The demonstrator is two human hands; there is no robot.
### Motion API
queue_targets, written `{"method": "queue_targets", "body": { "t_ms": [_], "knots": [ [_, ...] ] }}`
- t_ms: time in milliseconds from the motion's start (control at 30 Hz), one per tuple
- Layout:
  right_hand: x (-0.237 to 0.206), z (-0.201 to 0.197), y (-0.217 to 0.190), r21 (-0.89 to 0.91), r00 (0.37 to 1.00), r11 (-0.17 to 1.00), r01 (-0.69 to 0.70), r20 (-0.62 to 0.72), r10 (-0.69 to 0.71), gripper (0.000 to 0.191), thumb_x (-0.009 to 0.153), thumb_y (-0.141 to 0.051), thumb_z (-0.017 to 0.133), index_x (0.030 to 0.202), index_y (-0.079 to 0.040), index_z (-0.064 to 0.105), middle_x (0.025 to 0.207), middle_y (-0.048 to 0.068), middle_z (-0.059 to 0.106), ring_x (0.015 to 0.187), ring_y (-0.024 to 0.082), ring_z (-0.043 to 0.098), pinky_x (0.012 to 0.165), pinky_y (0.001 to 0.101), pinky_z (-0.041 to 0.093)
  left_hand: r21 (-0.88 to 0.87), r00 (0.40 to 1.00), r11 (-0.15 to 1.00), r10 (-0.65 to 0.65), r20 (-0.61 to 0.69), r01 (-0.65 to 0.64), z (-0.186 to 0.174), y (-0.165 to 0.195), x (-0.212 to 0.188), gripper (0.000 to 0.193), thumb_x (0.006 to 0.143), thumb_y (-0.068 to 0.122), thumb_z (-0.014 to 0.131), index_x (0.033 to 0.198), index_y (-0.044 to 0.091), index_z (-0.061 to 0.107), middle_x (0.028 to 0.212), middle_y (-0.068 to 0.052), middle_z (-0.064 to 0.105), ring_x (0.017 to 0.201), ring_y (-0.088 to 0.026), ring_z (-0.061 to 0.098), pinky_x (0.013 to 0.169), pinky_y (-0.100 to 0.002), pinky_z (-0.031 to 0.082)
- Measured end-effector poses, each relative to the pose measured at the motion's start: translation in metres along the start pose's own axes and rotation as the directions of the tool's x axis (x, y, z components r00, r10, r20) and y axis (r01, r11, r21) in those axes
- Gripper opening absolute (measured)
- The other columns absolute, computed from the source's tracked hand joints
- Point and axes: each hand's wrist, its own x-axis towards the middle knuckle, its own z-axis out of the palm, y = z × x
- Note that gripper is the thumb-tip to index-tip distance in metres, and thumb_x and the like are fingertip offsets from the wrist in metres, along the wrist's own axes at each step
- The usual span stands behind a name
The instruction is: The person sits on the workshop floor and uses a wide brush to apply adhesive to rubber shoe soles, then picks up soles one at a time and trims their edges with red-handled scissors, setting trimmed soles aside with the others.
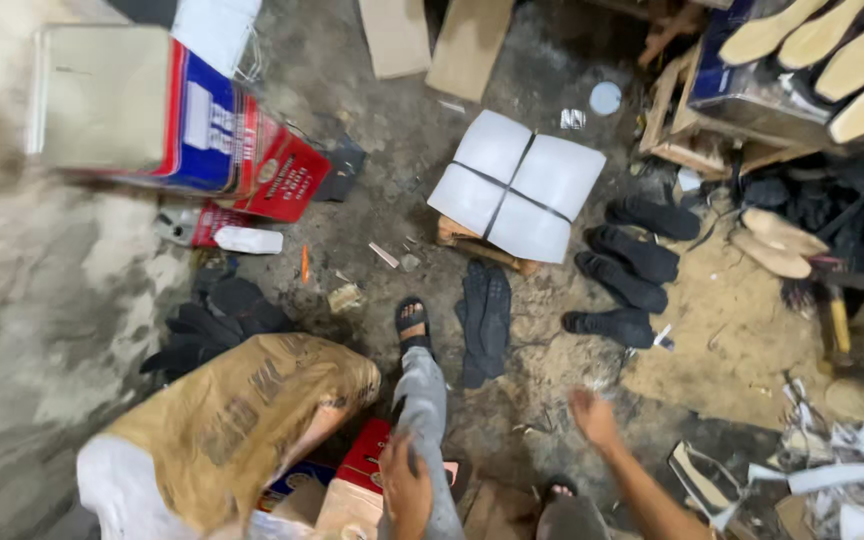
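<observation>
Nearby, flat black shoe uppers (484, 322)

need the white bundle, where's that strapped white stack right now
The strapped white stack sits on a small wooden stool at centre floor, left of the row of black soles.

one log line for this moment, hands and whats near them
left hand: resting on grey trouser knee | right hand: open, empty, above dirt floor | nearest: flat black shoe pieces

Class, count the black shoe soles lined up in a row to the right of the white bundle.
4. The black soles lie stacked in a row right of the white bundle, top to bottom. More may hide in the dark pile at far right.
</observation>
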Motion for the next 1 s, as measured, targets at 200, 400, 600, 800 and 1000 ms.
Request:
{"method": "queue_targets", "body": {
  "t_ms": [200,400,600,800,1000],
  "knots": [
    [0.226,0.068,-0.136,0.049,0.978,0.995,-0.091,-0.183,0.099,0.044,0.091,-0.027,0.071,0.122,0.004,0.064,0.101,0.024,0.071,0.091,0.039,0.071,0.084,0.0467,0.055,-0.057,0.995,0.998,0.035,0.091,-0.030,-0.050,-0.004,0.138,0.044,0.078,0.008,0.068,0.122,0.013,0.067,0.131,-0.015,0.061,0.124,-0.037,0.055,0.106,-0.047,0.043],
    [0.340,0.113,-0.198,-0.193,0.954,0.977,-0.086,-0.297,0.025,0.108,0.074,-0.026,0.088,0.153,0.012,0.024,0.147,0.033,0.043,0.133,0.051,0.037,0.112,0.0525,0.033,-0.073,0.965,0.997,0.001,0.261,0.018,-0.062,0.007,0.196,0.042,0.077,0.005,0.068,0.118,0.011,0.068,0.126,-0.013,0.065,0.121,-0.036,0.058,0.103,-0.045,0.045],
    [0.360,0.120,-0.199,-0.368,0.910,0.833,-0.413,-0.194,0.366,0.081,0.068,-0.032,0.091,0.131,-0.005,0.048,0.121,0.017,0.062,0.121,0.039,0.053,0.100,0.0514,0.043,0.000,0.930,0.999,-0.033,0.366,0.035,-0.060,0.012,0.222,0.037,0.079,0.005,0.068,0.116,0.010,0.068,0.125,-0.012,0.066,0.121,-0.035,0.057,0.104,-0.045,0.044],
    [0.354,0.099,-0.159,-0.334,0.942,0.884,-0.329,-0.179,0.283,0.030,0.079,-0.015,0.075,0.106,-0.017,0.063,0.084,0.011,0.071,0.090,0.035,0.067,0.086,0.0509,0.044,0.005,0.901,0.999,0.026,0.433,-0.031,-0.054,0.006,0.227,0.035,0.082,0.006,0.064,0.116,0.010,0.070,0.123,-0.015,0.067,0.120,-0.037,0.059,0.104,-0.046,0.044],
    [0.320,0.070,-0.135,-0.094,0.951,0.977,-0.189,-0.264,0.158,0.007,0.080,-0.010,0.068,0.085,-0.014,0.066,0.074,0.008,0.071,0.077,0.033,0.068,0.086,0.0511,0.042,0.082,0.876,0.997,-0.030,0.481,-0.010,-0.052,0.005,0.221,0.034,0.085,0.007,0.063,0.118,0.012,0.071,0.121,-0.018,0.068,0.117,-0.040,0.060,0.101,-0.046,0.047]
  ]
}}
